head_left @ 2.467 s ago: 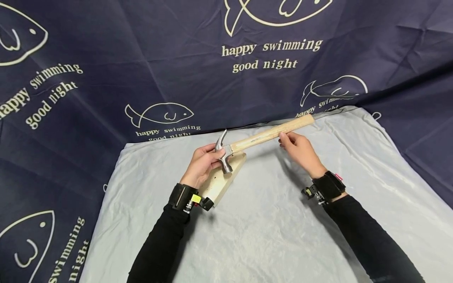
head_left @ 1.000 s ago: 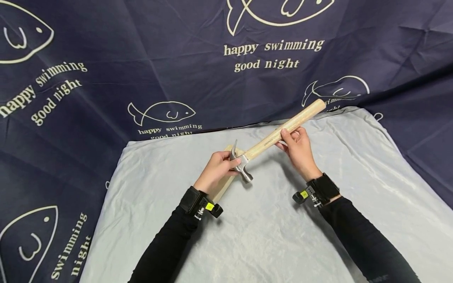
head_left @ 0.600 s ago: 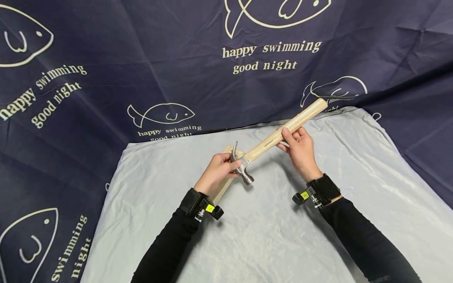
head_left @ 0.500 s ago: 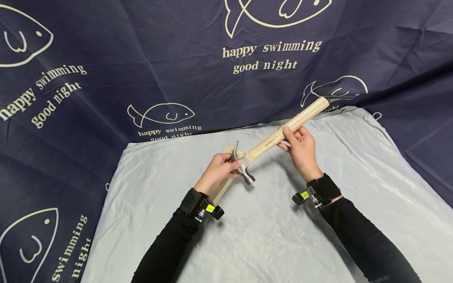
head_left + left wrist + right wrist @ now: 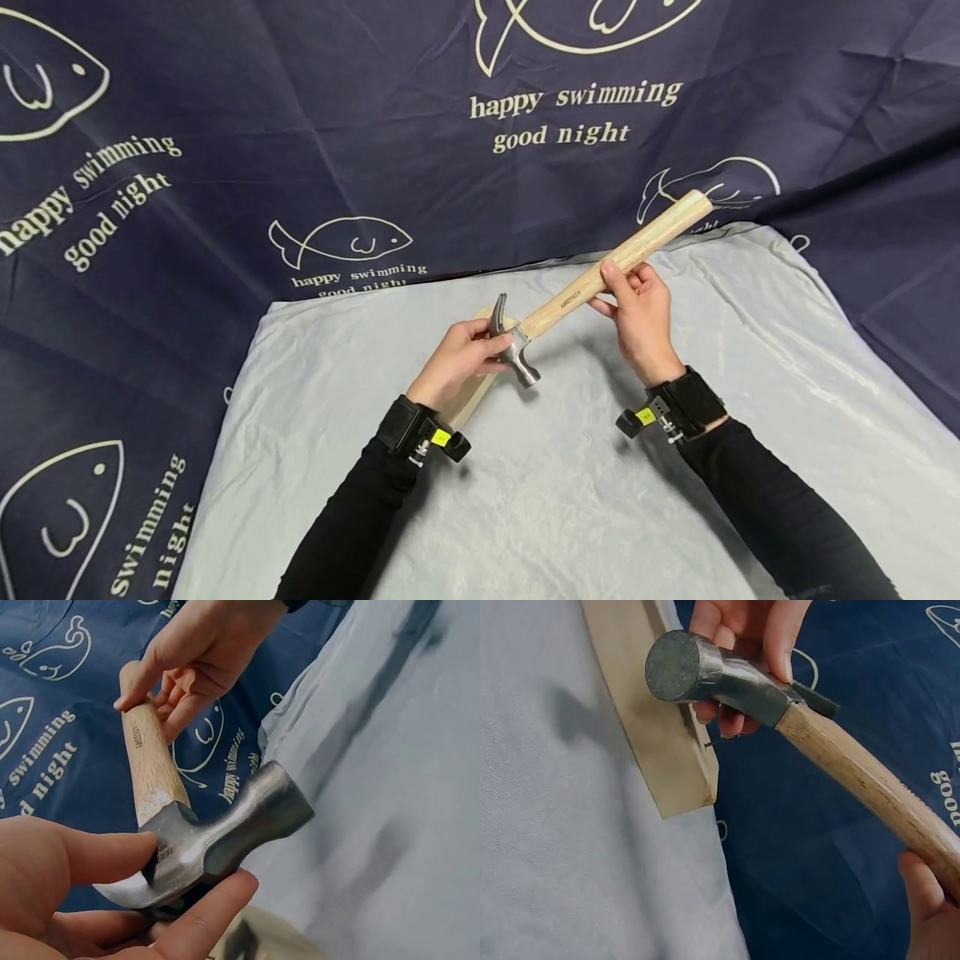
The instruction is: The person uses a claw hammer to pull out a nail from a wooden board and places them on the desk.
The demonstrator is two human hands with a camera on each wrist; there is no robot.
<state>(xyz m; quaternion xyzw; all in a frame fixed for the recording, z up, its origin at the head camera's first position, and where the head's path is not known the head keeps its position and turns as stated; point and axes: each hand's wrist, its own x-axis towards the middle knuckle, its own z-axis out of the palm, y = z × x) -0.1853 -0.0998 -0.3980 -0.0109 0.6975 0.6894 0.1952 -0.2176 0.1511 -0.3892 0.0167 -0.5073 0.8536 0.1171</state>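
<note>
A claw hammer point(image 5: 570, 298) with a pale wooden handle and a steel head is held in the air, its handle slanting up to the right. My left hand point(image 5: 459, 358) pinches the head, thumb on top and fingers underneath, as the left wrist view shows. About halfway along the handle, my right hand point(image 5: 645, 321) grips it with the thumb uppermost. Below the head lies a pale wooden block point(image 5: 472, 400), partly hidden by my left hand. In the right wrist view, a thin nail point(image 5: 714, 742) sticks out of the block near one end.
A light grey cloth point(image 5: 585, 483) covers the table. Behind it and at the sides hangs a dark blue curtain point(image 5: 420, 150) with white fish and lettering. Each wrist wears a black strap point(image 5: 686, 396) with a small camera.
Both hands have carried the hammer head a little to the right, and the handle's end has tilted upward. My right hand now grips closer to the handle's middle.
</note>
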